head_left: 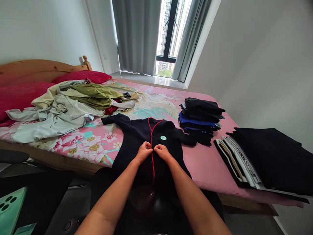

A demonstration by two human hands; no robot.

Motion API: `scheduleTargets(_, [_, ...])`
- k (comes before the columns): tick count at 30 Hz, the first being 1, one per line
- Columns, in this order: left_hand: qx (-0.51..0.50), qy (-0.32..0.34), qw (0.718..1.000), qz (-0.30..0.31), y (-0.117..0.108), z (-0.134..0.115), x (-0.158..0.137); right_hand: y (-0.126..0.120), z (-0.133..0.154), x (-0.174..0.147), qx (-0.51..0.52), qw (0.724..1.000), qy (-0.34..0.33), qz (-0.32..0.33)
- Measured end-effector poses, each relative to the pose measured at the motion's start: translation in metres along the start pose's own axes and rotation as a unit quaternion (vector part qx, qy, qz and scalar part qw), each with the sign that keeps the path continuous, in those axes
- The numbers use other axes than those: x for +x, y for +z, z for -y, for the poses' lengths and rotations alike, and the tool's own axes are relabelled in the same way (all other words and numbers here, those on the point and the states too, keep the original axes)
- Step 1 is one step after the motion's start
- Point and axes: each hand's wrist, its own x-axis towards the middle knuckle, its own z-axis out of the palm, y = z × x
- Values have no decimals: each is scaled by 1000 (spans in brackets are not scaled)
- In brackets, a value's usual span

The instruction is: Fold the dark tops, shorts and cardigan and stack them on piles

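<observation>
Lying beneath and pinched by the left hand [144, 152] and right hand [163, 152], the dark top [137, 133] may be skewed by uneven tugging.

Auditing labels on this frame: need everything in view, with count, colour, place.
cardigan: 1, black with red edging, bed's near side, centre
loose clothes pile: 1, pale and olive, bed, left
tall folded stack: 1, black and blue, right of cardigan
wide folded stack: 1, black over white and tan, bed, far right
pillows: 2, red, by headboard
headboard: 1, brown, left
bed: 1, pink floral bedding, centre
curtains: 2, grey, beside window
window: 1, dark frame, back
wall switch: 1, white, back left
phone: 1, green, lower left; items around it unclear
hands (left, right): 2, bare, fingertips at cardigan's red edging
</observation>
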Motion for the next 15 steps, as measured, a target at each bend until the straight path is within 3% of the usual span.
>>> scheduleTargets(7, [55, 29, 997, -43, 5, 1, -8, -2, 3, 7, 45, 998, 10, 37])
scheduleTargets(12, [85, 39, 993, -66, 7, -2, -10, -5, 6, -3, 49, 999, 0, 5])
scheduleTargets(15, [84, 43, 993, -70, 6, -2, -10, -2, 14, -28, 34, 999, -12, -28])
